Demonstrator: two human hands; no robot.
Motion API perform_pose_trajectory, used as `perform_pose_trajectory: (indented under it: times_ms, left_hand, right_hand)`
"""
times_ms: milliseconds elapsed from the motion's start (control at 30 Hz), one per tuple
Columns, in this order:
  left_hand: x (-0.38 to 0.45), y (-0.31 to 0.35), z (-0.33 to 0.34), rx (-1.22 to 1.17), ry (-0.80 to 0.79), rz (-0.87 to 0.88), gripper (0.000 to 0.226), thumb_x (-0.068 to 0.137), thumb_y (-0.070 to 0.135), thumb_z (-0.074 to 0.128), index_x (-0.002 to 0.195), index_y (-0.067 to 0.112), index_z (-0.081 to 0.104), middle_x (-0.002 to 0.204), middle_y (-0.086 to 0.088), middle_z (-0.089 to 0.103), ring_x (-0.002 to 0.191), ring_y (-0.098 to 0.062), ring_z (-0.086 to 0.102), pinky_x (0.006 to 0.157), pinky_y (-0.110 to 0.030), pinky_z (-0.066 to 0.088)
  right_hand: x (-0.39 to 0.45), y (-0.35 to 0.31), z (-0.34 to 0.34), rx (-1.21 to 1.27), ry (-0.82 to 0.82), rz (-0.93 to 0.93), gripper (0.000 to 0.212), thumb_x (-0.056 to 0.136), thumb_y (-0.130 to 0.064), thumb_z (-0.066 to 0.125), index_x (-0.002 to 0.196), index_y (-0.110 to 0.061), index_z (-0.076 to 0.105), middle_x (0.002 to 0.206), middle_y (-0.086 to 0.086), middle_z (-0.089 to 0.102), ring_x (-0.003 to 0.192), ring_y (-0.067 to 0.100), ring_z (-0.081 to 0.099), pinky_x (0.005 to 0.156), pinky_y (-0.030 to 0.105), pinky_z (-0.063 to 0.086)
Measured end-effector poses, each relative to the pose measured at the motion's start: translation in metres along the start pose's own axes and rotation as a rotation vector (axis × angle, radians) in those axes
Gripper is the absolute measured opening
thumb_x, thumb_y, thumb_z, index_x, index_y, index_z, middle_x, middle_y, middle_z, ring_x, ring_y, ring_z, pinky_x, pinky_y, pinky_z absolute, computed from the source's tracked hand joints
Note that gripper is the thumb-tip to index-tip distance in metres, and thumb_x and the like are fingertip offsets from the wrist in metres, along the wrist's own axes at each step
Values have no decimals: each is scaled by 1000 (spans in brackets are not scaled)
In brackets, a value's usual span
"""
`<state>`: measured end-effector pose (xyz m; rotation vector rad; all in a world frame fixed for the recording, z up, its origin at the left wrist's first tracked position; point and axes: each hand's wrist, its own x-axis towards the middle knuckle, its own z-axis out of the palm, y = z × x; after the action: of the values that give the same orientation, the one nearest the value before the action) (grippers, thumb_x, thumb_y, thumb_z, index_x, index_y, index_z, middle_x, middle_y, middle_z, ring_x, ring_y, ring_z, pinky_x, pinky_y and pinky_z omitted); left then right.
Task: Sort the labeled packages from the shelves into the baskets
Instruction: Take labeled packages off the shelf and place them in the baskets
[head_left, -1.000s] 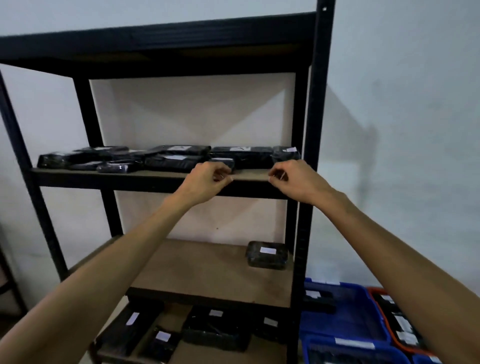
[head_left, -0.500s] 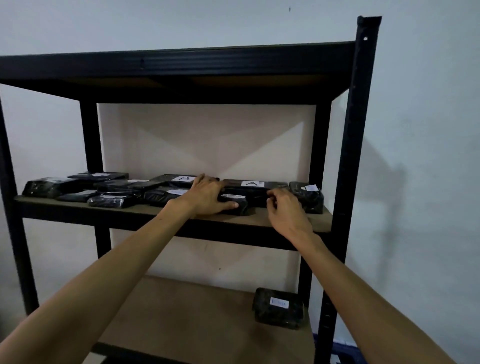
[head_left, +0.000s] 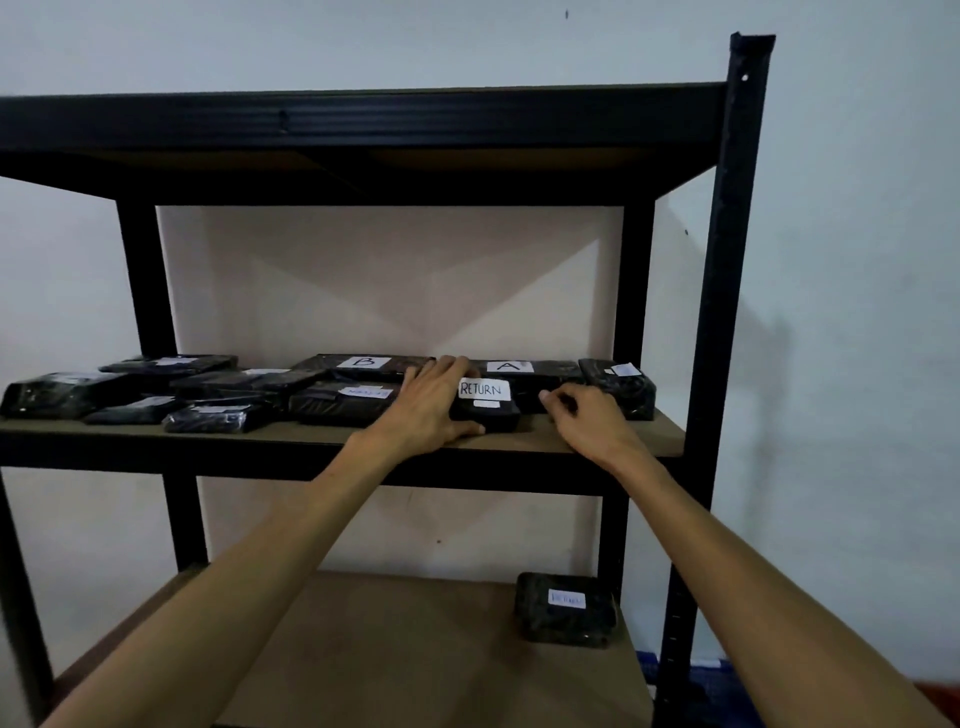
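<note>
A small black package labelled RETURN (head_left: 485, 402) lies near the front of the upper shelf (head_left: 545, 440). My left hand (head_left: 431, 408) grips its left side, thumb along the front edge and fingers over the top. My right hand (head_left: 587, 421) hovers just right of it with fingers curled, holding nothing that I can see. Behind stand black packages labelled B (head_left: 363, 364) and A (head_left: 519, 370), and one more package (head_left: 621, 387) at the far right.
Several other black wrapped packages (head_left: 208, 395) fill the left half of the shelf. One labelled package (head_left: 566, 608) lies on the lower shelf (head_left: 405, 649) at the right. The black right post (head_left: 717, 338) stands close to my right arm. A blue basket edge (head_left: 706, 670) shows bottom right.
My view has tilted up and come closer to the shelf. My left hand has closed around the RETURN package, whose label now faces me. My right hand has drawn slightly right.
</note>
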<state>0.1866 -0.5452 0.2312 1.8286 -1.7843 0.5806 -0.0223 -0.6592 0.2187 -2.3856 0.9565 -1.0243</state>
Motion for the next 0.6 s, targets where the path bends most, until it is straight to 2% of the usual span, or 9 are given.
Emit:
perform_pose_trajectory:
  times_ms: [67,133,200,267,333,400,467,533,600]
  left_hand:
    - [-3,3,5,-52,76,63,64,70,37,85,120,24,47,129,2,47,120,-24,47,98,-40,38]
    - [-5,6,8,-120,141,97,66,70,30,86,122,23,46,135,1,42,121,-24,47,100,-43,43]
    - [-5,12,9,-172,172,104,65,73,27,84,125,26,45,141,1,37,123,-24,48,99,-41,47]
    - [-4,19,11,-212,185,121,63,74,27,81,125,27,45,140,2,38,122,-23,49,96,-41,49]
    - [-3,24,13,-253,199,139,62,73,27,81,123,28,46,135,5,43,118,-19,50,94,-42,50]
    - [-1,23,17,-299,204,135,66,71,28,83,126,29,45,133,7,44,118,-16,51,96,-41,50]
    - [-2,21,18,-383,189,106,80,69,31,87,135,31,41,136,6,45,122,-12,50,105,-36,46]
    - [-3,20,18,-440,169,74,91,69,38,88,143,35,34,139,3,47,125,-10,47,109,-26,37]
    - [-2,20,19,-447,155,71,95,70,43,87,147,36,31,140,2,50,127,-10,47,110,-25,36]
  right_hand:
    - [1,-4,-5,121,-54,51,48,99,-57,43,107,-19,71,92,-1,76,93,14,68,89,31,49]
    - [-1,-8,-12,269,-123,99,54,96,-63,41,106,-20,72,87,-3,77,88,12,71,92,26,49]
    - [-3,-12,-19,248,-188,84,52,91,-67,47,111,-26,73,99,-9,75,93,6,68,91,19,46]
    - [-2,-10,-21,205,-213,59,46,85,-67,57,115,-35,72,112,-15,70,104,2,63,100,22,42]
    - [1,-6,-20,241,-232,43,46,80,-63,67,116,-35,72,114,-16,70,108,2,63,108,27,42]
    - [5,1,-19,293,-238,59,55,70,-69,72,113,-36,73,111,-16,73,108,3,65,110,33,42]
    - [7,4,-20,328,-233,78,61,61,-75,73,110,-39,74,110,-15,73,109,6,65,110,36,43]
    - [7,6,-21,368,-212,95,64,59,-78,72,111,-41,73,110,-14,73,109,8,65,109,36,43]
    - [6,7,-22,418,-193,114,62,61,-77,72,112,-42,72,110,-13,73,108,9,66,108,36,44]
